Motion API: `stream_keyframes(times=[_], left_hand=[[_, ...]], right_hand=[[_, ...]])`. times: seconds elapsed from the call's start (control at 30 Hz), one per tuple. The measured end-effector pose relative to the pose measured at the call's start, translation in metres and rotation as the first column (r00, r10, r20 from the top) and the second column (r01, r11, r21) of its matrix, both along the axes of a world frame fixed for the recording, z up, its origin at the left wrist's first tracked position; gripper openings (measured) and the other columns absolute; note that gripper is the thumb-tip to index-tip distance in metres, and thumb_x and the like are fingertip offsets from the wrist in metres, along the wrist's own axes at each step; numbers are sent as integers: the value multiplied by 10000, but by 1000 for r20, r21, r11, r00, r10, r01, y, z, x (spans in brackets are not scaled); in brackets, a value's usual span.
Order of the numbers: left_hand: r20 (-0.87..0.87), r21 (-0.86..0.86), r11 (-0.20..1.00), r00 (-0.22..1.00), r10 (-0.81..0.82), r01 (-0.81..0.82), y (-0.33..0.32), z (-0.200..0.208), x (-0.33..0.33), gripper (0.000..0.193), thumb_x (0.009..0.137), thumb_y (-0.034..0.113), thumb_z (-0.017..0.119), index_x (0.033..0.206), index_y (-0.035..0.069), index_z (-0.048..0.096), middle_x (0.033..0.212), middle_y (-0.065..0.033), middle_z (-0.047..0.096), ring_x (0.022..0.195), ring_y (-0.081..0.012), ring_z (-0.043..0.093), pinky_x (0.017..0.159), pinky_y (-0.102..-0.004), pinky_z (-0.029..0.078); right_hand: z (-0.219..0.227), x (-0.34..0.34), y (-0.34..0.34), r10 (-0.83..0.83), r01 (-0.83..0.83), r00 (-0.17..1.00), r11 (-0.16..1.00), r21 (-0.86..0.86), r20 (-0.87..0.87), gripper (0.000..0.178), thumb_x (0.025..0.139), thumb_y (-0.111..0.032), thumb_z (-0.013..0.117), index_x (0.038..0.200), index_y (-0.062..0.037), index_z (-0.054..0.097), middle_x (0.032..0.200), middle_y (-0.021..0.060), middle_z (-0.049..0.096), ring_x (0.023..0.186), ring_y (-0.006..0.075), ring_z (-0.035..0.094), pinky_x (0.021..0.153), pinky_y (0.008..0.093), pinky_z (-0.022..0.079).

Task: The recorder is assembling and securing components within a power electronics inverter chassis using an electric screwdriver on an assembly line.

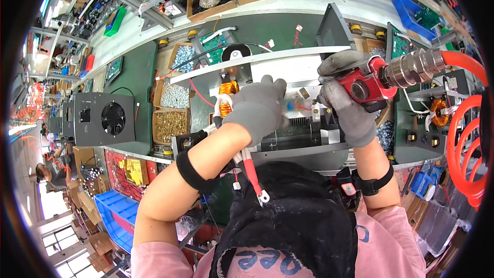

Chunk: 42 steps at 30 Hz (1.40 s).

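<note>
An open metal chassis (pixel 309 153) lies across the bench in front of me. My right hand (pixel 350 105), in a grey glove, is wrapped round a red air tool (pixel 364 83) with a metal hose coupling. The tool's working end is hidden. Over the chassis interior is my left hand (pixel 260 107), also gloved, back upward. Its fingers are partly hidden and smeared by motion, so what they hold cannot be told. Just left of it stands a copper-wound coil (pixel 226 92). A red-sleeved cable (pixel 250 175) ending in a ring lug hangs toward my body.
An orange air hose (pixel 465 67) runs from the tool into coils at the right. Left are bins of silver screws (pixel 175 94) and brass fasteners (pixel 171 126), then a dark fan-fitted enclosure (pixel 98 119). A green circuit board (pixel 212 46) lies behind; another person (pixel 51 167) is far left.
</note>
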<state>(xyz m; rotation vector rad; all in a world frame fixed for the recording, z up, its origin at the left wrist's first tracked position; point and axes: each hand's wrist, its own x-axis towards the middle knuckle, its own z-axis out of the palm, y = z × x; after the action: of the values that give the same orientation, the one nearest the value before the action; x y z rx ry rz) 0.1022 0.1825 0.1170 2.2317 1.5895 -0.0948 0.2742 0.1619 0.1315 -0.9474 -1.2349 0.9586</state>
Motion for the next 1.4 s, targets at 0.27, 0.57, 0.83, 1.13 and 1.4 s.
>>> stream_keyframes(times=[0.27, 0.57, 0.83, 1.13, 1.4], left_hand=[[-124, -105, 994, 992, -7, -6, 0, 8, 9, 422, 734, 381, 671, 1000, 76, 550, 937, -115, 607, 874, -288, 630, 734, -398, 490], [-66, -207, 978, 997, -46, 31, 7, 14, 10, 479, 772, 456, 629, 1008, 41, 595, 886, -125, 674, 836, -285, 661, 698, -377, 514], [57, 14, 997, 996, -74, 74, 42, 50, -68, 437, 820, 457, 560, 1015, 71, 621, 949, -112, 664, 867, -271, 643, 739, -369, 497], [126, -116, 795, 785, 606, -595, 21, -89, -323, 372, 842, 379, 486, 992, 75, 640, 971, -180, 647, 936, -336, 617, 838, -422, 467], [-121, -268, 848, 889, 441, -457, -74, -214, -320, 369, 848, 144, 503, 1216, 136, 490, 1088, -140, 559, 967, -353, 587, 833, -437, 469]], right_hand=[[-3, -2, 2, 12, -12, 1000, 1000, 26, -22, 297, 721, 58, 617, 998, -14, 537, 915, 77, 599, 834, 138, 586, 749, 276, 486], [-3, -14, 0, -68, 70, 996, 997, 43, -62, 314, 760, 31, 582, 1061, -4, 500, 919, 123, 600, 673, 136, 570, 522, 267, 475], [1, -29, -6, -180, 178, 983, 982, 64, 27, 331, 808, -6, 565, 1125, -3, 470, 955, 157, 585, 780, 176, 576, 554, 276, 495], [-8, -16, -10, -251, 251, 968, 968, -9, -24, 336, 854, -79, 522, 1180, -15, 472, 1034, 128, 572, 862, 190, 575, 675, 313, 500], [-24, 8, -5, -418, 347, 830, 905, 245, 369, 334, 866, -110, 512, 1160, 46, 487, 1063, 159, 589, 980, 217, 587, 857, 350, 479]])
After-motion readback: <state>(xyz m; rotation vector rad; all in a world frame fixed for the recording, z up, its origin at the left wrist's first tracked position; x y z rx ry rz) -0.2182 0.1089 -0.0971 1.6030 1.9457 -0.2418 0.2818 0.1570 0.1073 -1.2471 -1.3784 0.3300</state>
